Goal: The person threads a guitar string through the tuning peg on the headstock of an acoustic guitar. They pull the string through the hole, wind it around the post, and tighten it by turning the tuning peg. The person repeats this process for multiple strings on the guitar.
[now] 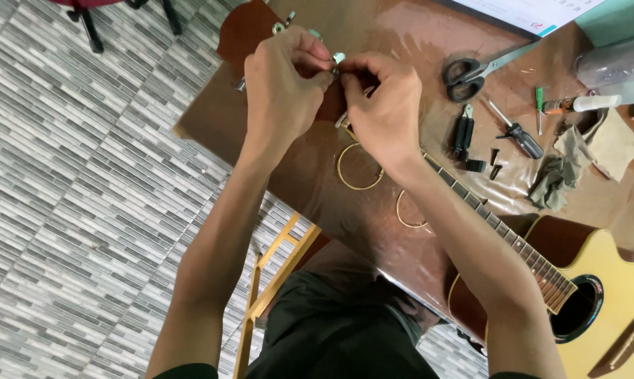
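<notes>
Surface: a brown bench (275, 140) with a glossy, reflective top that shows pale glare patches towards 12 o'clock. It stands on a floor (71, 175) of narrow grey and white tiles laid in staggered strips, which fills the whole 9 o'clock side of the view. The dark legs of a chair (92, 28) show at 11 o'clock. A yellow wooden frame (268, 274) sits below the bench edge near 6 o'clock.

An acoustic guitar (604, 295) lies flat on the bench, its yellow body at 4 o'clock and its neck running up towards the centre. The dark headstock (250, 28) lies at 12 o'clock, mostly covered by the hands.

Left hand (282, 88): closed, fingertips pinched on a small silver tuning peg (338, 57) at the headstock. Right hand (383, 105): closed likewise, fingertips meeting those of the left hand at the same peg. What the right hand grips beyond this cannot be told.

Two coils of brass-coloured guitar string (359, 167) lie on the bench just below the right wrist, close to 6 o'clock of the hands.

At 2 o'clock lie black-handled scissors (471, 74). Towards 3 o'clock lie a black string winder (463, 133), a screwdriver (517, 132), small black pins (494, 163), a crumpled grey-green cloth (555, 182) and a tan cloth (615, 144). A white sheet of paper (527, 14) lies at 1 o'clock.
</notes>
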